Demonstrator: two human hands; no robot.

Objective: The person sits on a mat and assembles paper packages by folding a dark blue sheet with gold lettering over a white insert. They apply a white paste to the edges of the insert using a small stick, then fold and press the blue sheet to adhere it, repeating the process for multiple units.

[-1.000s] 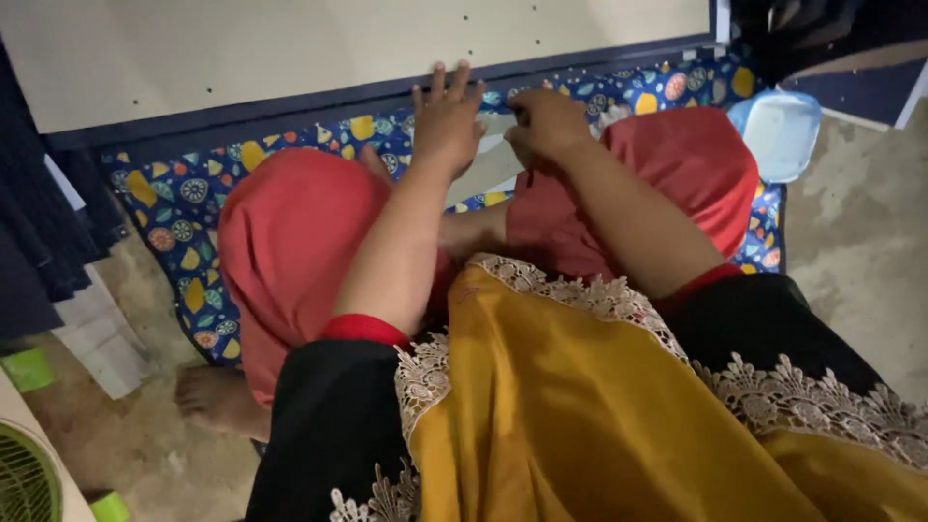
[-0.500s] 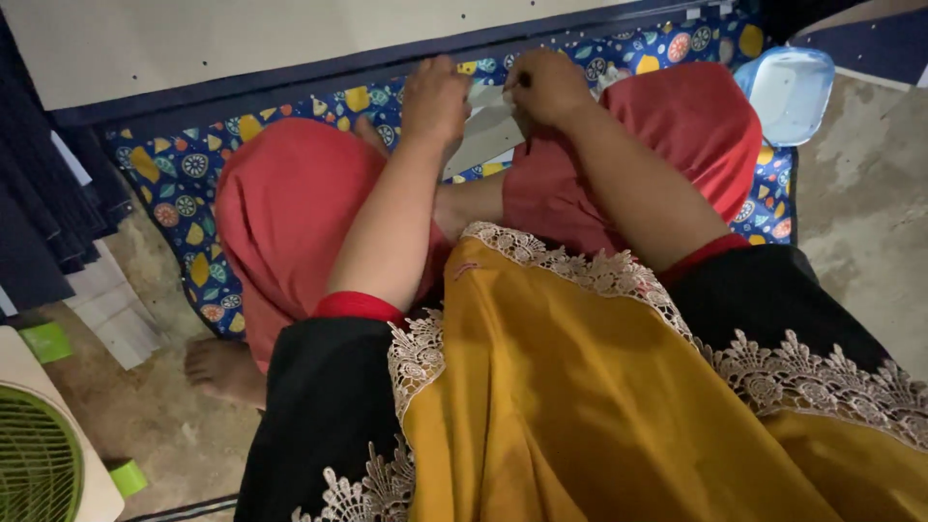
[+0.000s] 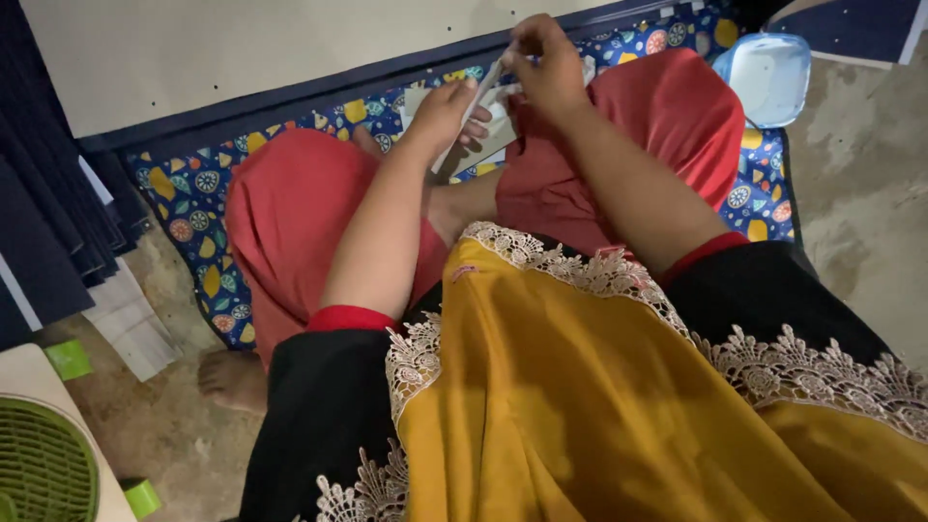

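My left hand (image 3: 447,114) and my right hand (image 3: 547,64) hold a thin white sheet of paper (image 3: 480,101) between them, above my lap. The right hand pinches its upper end; the left hand's fingers grip its lower part. More white paper (image 3: 499,124) lies under the hands on the patterned blue mat (image 3: 198,193). I sit cross-legged in red trousers (image 3: 300,222), with a yellow cloth with lace trim (image 3: 580,387) hanging in front of me.
A large cream board (image 3: 242,48) with a dark edge lies beyond the mat. A pale blue plastic lid (image 3: 770,77) rests at the upper right. Dark sheets (image 3: 43,222) and white paper (image 3: 126,314) are stacked at the left. A green fan grille (image 3: 43,469) sits at bottom left.
Both hands have come back from the mat's far edge toward my lap and lifted the white paper between them. The view has shifted slightly downward.
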